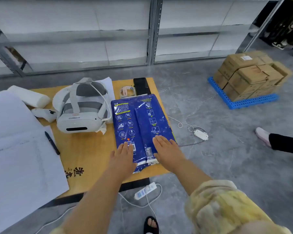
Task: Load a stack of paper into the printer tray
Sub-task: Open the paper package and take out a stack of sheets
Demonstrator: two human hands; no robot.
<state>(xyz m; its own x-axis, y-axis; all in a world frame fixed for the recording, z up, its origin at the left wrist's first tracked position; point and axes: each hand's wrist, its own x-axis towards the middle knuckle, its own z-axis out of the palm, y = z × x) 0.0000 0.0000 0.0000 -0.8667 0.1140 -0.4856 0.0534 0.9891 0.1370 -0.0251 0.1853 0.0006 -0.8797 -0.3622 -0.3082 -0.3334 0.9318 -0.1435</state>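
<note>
A ream of paper in a blue printed wrapper [139, 122] lies flat on the right part of a low wooden table [90, 149]. Its near end is torn open and white paper edges show there. My left hand [123, 156] rests flat on the near left corner of the wrapper, fingers spread. My right hand [167, 151] lies flat on the near right corner, also with fingers apart. Neither hand grips anything. No printer or tray is in view.
A white VR headset [81, 108] sits left of the ream, with a controller [44, 113], a pen [52, 142] and large white sheets [15, 149] further left. A black phone [141, 85] and tape roll [127, 92] lie behind. Power strip [145, 190], cardboard boxes on a blue pallet [248, 76], and another person's foot [263, 135] are on the floor.
</note>
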